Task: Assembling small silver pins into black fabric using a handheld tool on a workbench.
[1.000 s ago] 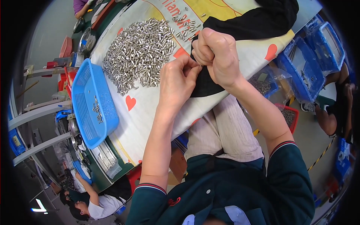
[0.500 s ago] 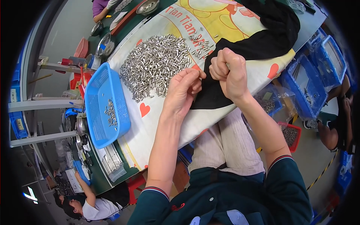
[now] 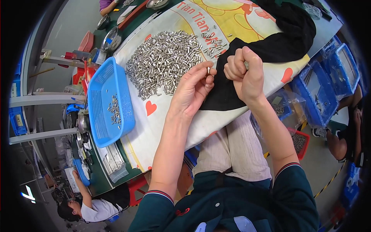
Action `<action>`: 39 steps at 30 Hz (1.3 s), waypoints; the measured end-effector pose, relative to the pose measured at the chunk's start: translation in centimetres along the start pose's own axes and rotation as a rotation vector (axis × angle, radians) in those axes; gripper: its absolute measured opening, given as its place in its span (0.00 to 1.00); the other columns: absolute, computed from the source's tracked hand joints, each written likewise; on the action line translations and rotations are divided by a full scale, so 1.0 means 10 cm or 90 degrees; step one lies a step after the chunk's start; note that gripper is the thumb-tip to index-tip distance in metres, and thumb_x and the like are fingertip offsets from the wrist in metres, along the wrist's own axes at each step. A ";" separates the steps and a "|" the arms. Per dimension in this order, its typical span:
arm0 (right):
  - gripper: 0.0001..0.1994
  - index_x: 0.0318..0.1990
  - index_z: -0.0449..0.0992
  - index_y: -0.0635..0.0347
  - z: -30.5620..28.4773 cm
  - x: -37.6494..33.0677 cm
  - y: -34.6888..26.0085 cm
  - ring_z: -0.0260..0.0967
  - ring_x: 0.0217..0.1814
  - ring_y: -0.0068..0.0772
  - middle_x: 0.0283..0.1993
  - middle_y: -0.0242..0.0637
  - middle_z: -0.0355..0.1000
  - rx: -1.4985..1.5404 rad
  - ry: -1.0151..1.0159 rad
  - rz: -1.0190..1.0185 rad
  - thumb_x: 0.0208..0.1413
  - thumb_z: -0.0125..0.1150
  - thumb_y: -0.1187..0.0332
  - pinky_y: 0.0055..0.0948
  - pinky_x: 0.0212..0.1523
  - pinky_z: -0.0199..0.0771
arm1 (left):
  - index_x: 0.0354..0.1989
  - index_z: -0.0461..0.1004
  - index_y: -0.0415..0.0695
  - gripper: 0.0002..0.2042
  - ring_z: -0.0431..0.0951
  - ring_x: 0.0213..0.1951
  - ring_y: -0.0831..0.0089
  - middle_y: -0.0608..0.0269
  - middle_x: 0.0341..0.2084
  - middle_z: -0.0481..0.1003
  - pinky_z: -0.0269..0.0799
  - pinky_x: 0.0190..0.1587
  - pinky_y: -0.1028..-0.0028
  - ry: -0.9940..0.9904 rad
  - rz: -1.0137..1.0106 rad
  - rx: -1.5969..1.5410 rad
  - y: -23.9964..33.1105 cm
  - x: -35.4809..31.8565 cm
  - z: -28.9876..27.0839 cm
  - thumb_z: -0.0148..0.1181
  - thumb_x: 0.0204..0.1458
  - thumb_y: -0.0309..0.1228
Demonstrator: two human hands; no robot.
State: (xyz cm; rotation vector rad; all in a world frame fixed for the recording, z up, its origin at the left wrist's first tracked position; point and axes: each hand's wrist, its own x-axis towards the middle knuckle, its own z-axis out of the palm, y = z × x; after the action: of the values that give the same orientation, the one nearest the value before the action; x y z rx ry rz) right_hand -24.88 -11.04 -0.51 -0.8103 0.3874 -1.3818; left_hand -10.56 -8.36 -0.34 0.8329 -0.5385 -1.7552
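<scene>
Between its thumb and fingers my left hand (image 3: pixel 193 87) pinches one small metal pin (image 3: pixel 208 70), a short shiny cylinder. My right hand (image 3: pixel 246 73) is curled into a fist just to the right, over a black cloth (image 3: pixel 226 92); whatever its fingers hold is hidden. The two hands are close but apart. Beyond my left hand lies a broad pile of small silvery metal pins (image 3: pixel 162 62), with several more (image 3: pixel 212 42) scattered to its right on the printed white tablecloth (image 3: pixel 154 127).
On the left stands a blue plastic basket (image 3: pixel 129 112) with some pins inside. Metal bowls (image 3: pixel 111 40) sit farther back. A bundle of thin rods (image 3: pixel 114 162) lies at the table's left end. Blue crates (image 3: pixel 315 92) and a red bin (image 3: pixel 300 144) are at right. A co-worker (image 3: pixel 96 208) works at lower left.
My left hand has turned and its fingers have opened out a little, so the metal pin shows. My right hand stays in a fist. The view has shifted slightly.
</scene>
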 end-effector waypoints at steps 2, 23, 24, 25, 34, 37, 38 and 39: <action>0.21 0.12 0.50 0.55 0.00 0.00 0.00 0.34 0.11 0.16 0.09 0.25 0.43 -0.005 0.005 -0.006 0.56 0.36 0.60 0.21 0.14 0.37 | 0.33 0.69 0.38 0.07 0.68 0.24 0.80 0.62 0.26 0.71 0.66 0.29 0.82 0.016 0.008 -0.017 0.03 -0.01 0.06 0.49 0.52 0.29; 0.21 0.11 0.50 0.55 0.03 0.00 -0.02 0.34 0.11 0.17 0.09 0.25 0.43 -0.014 0.007 -0.015 0.56 0.37 0.60 0.22 0.14 0.36 | 0.24 0.71 0.37 0.04 0.67 0.13 0.64 0.59 0.08 0.66 0.63 0.21 0.68 0.060 0.380 1.143 0.13 0.46 0.11 0.56 0.41 0.25; 0.21 0.11 0.50 0.55 0.04 0.00 -0.02 0.34 0.11 0.17 0.09 0.25 0.43 -0.011 0.008 -0.015 0.56 0.37 0.60 0.22 0.14 0.36 | 0.24 0.71 0.37 0.05 0.66 0.13 0.67 0.60 0.08 0.66 0.62 0.21 0.69 0.044 0.395 1.169 0.16 0.44 0.08 0.57 0.41 0.26; 0.21 0.11 0.50 0.55 0.02 0.00 -0.02 0.34 0.11 0.17 0.09 0.25 0.43 -0.012 0.003 -0.017 0.56 0.37 0.60 0.22 0.14 0.37 | 0.24 0.71 0.36 0.06 0.65 0.13 0.70 0.60 0.08 0.65 0.61 0.20 0.71 0.024 0.408 1.193 0.17 0.42 0.13 0.57 0.41 0.26; 0.20 0.12 0.50 0.56 -0.01 0.00 -0.01 0.34 0.11 0.16 0.09 0.25 0.43 -0.018 -0.002 -0.023 0.56 0.37 0.61 0.21 0.14 0.36 | 0.25 0.71 0.39 0.04 0.61 0.12 0.76 0.62 0.09 0.63 0.57 0.17 0.78 -0.091 0.327 0.962 0.02 -0.10 0.11 0.59 0.41 0.24; 0.20 0.12 0.50 0.55 0.00 0.00 -0.01 0.34 0.11 0.16 0.09 0.25 0.43 -0.017 -0.008 -0.023 0.56 0.37 0.61 0.21 0.14 0.36 | 0.22 0.70 0.39 0.08 0.65 0.13 0.75 0.62 0.10 0.66 0.59 0.17 0.78 -0.055 0.332 1.029 0.05 -0.18 0.09 0.63 0.37 0.28; 0.20 0.12 0.50 0.55 -0.01 0.00 -0.02 0.33 0.11 0.16 0.09 0.25 0.43 -0.015 -0.009 -0.024 0.56 0.37 0.62 0.21 0.14 0.36 | 0.20 0.69 0.39 0.09 0.65 0.13 0.76 0.62 0.10 0.67 0.59 0.17 0.77 -0.015 0.310 1.068 0.05 -0.21 0.10 0.64 0.35 0.29; 0.20 0.12 0.50 0.55 -0.02 -0.01 -0.02 0.33 0.11 0.16 0.09 0.25 0.43 -0.018 -0.005 -0.024 0.56 0.37 0.62 0.21 0.14 0.36 | 0.18 0.68 0.40 0.12 0.65 0.12 0.75 0.63 0.08 0.65 0.59 0.17 0.76 0.028 0.304 1.062 0.03 -0.20 0.10 0.66 0.33 0.32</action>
State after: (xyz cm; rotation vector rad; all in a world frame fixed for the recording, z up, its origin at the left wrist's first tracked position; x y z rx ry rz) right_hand -25.22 -11.04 -0.50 -0.8495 0.3877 -1.4104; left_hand -10.75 -6.57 1.08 1.5915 -2.0413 -0.5222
